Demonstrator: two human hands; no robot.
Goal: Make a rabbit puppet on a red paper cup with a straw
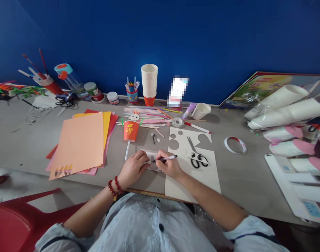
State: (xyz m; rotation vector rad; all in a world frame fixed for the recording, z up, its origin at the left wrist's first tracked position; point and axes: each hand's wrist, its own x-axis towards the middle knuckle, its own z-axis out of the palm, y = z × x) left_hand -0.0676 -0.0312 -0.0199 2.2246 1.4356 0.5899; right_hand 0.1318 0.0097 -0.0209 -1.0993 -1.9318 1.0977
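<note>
My right hand (pixel 169 164) is closed round a white-and-black pen (pixel 171 158), its tip low over a small piece of pale paper (pixel 156 168). With curled fingers my left hand (pixel 133 168) holds the same paper down from the left; grey round shapes show on it between the hands, partly covered. Just beyond stands a red paper cup (pixel 130 131) with a rabbit face (pixel 134 116), green straw arms and a white straw at its base. To the right, black-handled scissors (pixel 198 157) lie on a white sheet (pixel 175 182) with round holes cut out.
Coloured paper sheets (pixel 79 143) are stacked at left. Straws and sticks (pixel 146 113), clear tape (pixel 177 121), a red marker (pixel 197 127) and a white cup (pixel 201 111) lie farther back. A tall cup stack (pixel 149 80) stands by the blue wall. A tape roll (pixel 235 145) lies right.
</note>
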